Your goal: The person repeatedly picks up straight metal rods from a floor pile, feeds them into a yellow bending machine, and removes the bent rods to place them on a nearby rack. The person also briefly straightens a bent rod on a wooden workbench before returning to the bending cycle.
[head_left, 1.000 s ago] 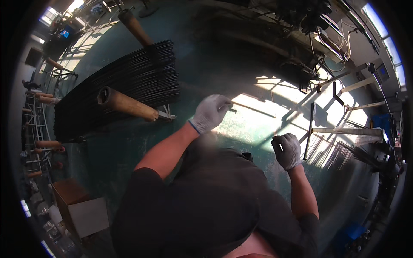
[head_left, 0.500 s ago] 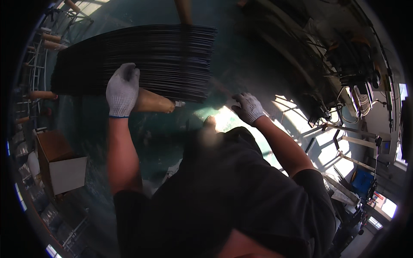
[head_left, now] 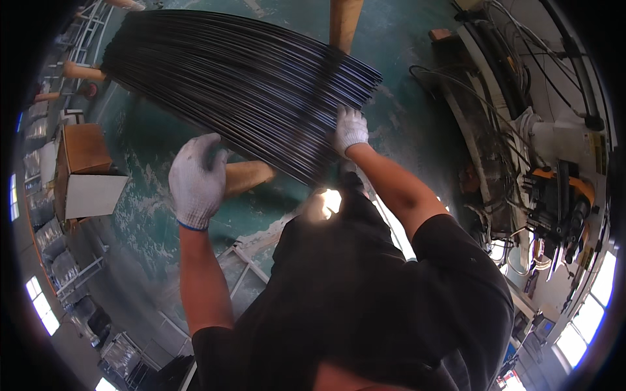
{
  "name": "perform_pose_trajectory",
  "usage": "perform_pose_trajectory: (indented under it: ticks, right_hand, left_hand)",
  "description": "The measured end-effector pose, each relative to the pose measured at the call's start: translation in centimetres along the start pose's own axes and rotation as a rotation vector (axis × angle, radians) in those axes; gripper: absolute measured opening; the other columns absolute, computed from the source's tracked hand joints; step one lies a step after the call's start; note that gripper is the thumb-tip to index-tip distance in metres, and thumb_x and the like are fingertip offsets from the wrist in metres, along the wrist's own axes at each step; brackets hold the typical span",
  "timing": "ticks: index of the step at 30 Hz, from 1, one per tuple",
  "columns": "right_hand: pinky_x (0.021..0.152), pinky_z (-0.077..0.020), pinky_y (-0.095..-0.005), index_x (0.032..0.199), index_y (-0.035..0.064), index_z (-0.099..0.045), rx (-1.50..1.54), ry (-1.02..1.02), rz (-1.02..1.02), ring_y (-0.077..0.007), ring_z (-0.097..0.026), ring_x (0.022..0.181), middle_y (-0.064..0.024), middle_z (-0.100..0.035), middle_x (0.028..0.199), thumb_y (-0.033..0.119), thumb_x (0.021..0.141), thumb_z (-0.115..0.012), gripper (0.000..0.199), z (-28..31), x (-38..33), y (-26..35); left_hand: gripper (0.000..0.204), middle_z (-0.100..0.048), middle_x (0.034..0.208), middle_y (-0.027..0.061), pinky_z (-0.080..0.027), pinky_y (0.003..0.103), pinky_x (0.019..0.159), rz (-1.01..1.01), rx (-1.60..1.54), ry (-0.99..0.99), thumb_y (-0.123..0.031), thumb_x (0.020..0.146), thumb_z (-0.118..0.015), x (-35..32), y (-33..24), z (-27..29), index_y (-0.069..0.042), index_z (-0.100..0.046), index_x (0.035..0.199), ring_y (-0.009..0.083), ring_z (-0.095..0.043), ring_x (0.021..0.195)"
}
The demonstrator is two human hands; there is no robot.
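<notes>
A wide bundle of thin black rods [head_left: 241, 78] lies on tan-covered supports, its rods running from the far left to the right. My right hand [head_left: 353, 129], in a white knit glove, touches the bundle's right end with its fingers laid against the rods. My left hand [head_left: 197, 181], gloved alike, is open beside the bundle's near edge, thumb and fingers curved apart with nothing between them. Just right of that hand, a tan-covered support bar [head_left: 248, 177] sticks out from under the rods. Another tan support [head_left: 344, 26] shows beyond the rods at the far side.
An open cardboard box [head_left: 94, 173] stands at the left. Racks with plastic-wrapped goods [head_left: 42, 202] line the left side. Machinery with hoses and cables [head_left: 515, 124] runs along the right. The green floor [head_left: 153, 182] is scuffed, and a pale metal frame [head_left: 251, 260] lies near my left forearm.
My right hand has gone from hanging free to touching the rods' right end. My left hand has moved off the rods to their near side. The view has turned.
</notes>
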State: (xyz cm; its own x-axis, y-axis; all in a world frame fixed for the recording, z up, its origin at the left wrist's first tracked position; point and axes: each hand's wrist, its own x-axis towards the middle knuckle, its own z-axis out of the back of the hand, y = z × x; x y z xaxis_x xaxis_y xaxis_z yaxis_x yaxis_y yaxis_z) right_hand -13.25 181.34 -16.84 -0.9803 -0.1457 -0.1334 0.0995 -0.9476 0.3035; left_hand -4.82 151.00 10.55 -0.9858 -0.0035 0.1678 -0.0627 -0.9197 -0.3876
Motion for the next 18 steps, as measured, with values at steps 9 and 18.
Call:
perform_pose_trajectory:
  ticks: [9,18]
  right_hand:
    - [0.106,-0.0452,-0.0476,0.139,-0.0045,-0.045,-0.121,0.153,-0.067,-0.0364,-0.056,0.125,-0.0231,-0.059,0.131,0.047,0.066,-0.089,0.099,-2.7,7.7,1.5]
    - [0.077,-0.0622,-0.0416,0.104,0.0026,-0.070,-0.275,0.198,0.267,-0.0327,-0.073,0.094,-0.0174,-0.071,0.106,0.019,0.092,-0.063,0.021,-6.7,8.2,-1.1]
  left_hand:
    - [0.031,-0.073,0.106,0.0168,-0.056,0.039,0.088,0.167,0.048,0.094,0.002,0.081,-0.071,1.8,-1.2,0.3,0.000,-0.072,0.112,0.0312,-0.072,0.100]
    - [0.030,-0.073,0.105,0.0176,-0.058,0.039,0.084,0.233,-0.013,0.065,0.005,0.078,-0.070,2.7,-1.5,0.4,0.000,-0.073,0.108,0.0354,-0.072,0.097]
